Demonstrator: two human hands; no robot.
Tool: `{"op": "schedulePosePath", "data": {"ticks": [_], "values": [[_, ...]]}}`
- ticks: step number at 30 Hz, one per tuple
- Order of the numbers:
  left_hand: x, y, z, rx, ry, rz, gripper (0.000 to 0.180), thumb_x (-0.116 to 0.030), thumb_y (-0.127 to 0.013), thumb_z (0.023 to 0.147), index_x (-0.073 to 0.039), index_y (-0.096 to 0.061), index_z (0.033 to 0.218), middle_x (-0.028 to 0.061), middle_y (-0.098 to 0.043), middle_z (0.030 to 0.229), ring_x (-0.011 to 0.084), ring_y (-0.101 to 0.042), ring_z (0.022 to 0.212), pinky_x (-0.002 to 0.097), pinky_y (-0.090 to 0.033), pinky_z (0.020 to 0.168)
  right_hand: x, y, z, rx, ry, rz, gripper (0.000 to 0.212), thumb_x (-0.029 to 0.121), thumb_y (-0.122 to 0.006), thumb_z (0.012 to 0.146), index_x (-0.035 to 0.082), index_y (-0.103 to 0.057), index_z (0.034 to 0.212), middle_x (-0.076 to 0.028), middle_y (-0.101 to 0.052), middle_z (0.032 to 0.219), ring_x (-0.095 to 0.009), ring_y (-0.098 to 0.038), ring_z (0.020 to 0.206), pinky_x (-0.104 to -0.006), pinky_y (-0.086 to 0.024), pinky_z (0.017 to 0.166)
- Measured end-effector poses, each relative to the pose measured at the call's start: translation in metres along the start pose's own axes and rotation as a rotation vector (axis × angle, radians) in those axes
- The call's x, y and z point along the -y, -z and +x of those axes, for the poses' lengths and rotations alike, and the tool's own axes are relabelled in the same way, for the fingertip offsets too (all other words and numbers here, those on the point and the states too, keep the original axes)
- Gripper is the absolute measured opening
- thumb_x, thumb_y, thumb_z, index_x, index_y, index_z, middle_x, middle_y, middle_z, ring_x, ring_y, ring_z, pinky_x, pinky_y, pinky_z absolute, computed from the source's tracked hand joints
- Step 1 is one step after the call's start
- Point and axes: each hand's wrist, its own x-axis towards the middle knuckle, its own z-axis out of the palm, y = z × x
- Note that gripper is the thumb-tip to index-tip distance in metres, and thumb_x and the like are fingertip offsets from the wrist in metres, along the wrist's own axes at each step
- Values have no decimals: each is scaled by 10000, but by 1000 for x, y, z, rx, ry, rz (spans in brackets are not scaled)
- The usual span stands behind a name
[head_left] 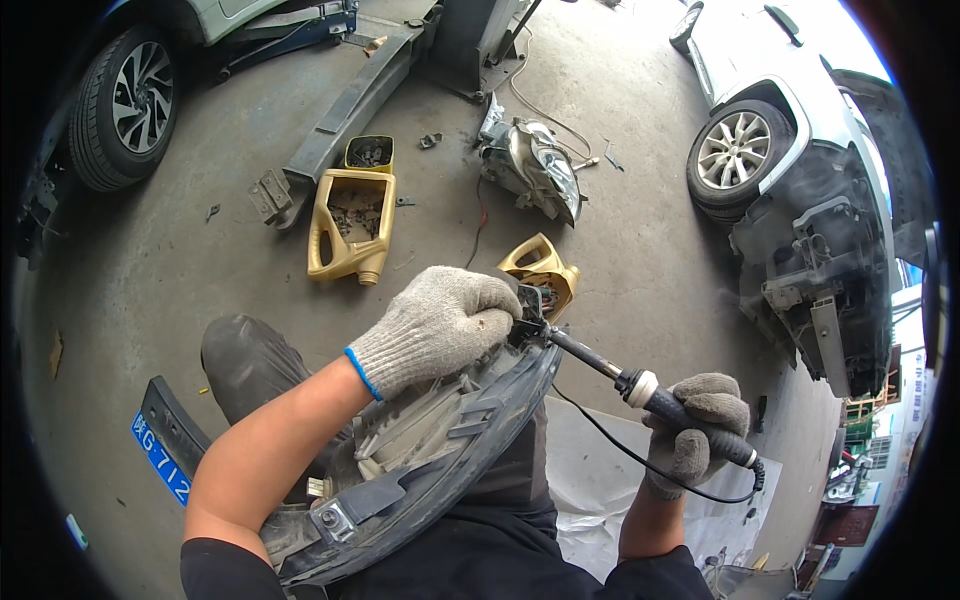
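Note:
A dusty car headlight housing (430,440) with a black rim lies across my lap. My left hand (440,320), in a pale knit glove with a blue cuff edge, is closed around a black plastic bracket (530,300) at the housing's upper right end. In my right hand (700,430), also gloved, is a soldering iron (583,354) with a dark handle and a pale collar. The iron points left, its front end at the bracket beside my left fingers; whether the tip touches is hard to see. A black cord (625,450) loops from its handle.
Beyond my hands lie a cut-open gold jug (317,235) of small parts, another cut jug (545,262) and a second headlight (535,165). A lift arm (350,110) crosses the floor. Cars stand left and right; a plate-bearing trim piece (165,425) is at lower left.

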Motion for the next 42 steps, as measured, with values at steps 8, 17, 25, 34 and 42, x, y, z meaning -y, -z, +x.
{"op": "schedulePosePath", "data": {"ticks": [8,17,25,34,42], "values": [[5,0,2,-12,-71,69,212,-113,-662,894,0,-742,1055,63,-726,828,78,-638,627,254,-539,588,2,-1,0,1,-26,29,473,391,-842,803,11,-627,986,-170,-608,943,-245,-655,768,-293,-608,532],[2,1,1,0,-37,68,226,-119,-664,883,1,-741,1059,73,-732,828,92,-642,637,266,-541,617,1,2,-1,17,-20,0,468,391,-839,805,18,-628,995,-164,-610,940,-249,-654,778,-307,-596,562],[4,1,2,-3,-64,86,226,-122,-667,885,4,-740,1059,78,-732,828,92,-641,622,267,-542,600,1,2,1,31,-7,9,458,375,-828,814,14,-621,1006,-166,-607,950,-249,-656,788,-305,-603,537],[3,1,1,8,-10,49,223,-122,-666,894,3,-739,1063,64,-732,829,79,-638,620,255,-544,589,3,-1,0,29,-42,36,461,369,-834,807,17,-620,1012,-163,-604,972,-245,-660,791,-312,-621,564],[3,1,1,1,-25,43,224,-117,-654,892,5,-738,1060,65,-733,830,76,-641,622,253,-543,584,3,-1,-1,12,-49,24,457,368,-835,805,16,-620,1001,-159,-599,967,-244,-662,791,-307,-621,570]]}}
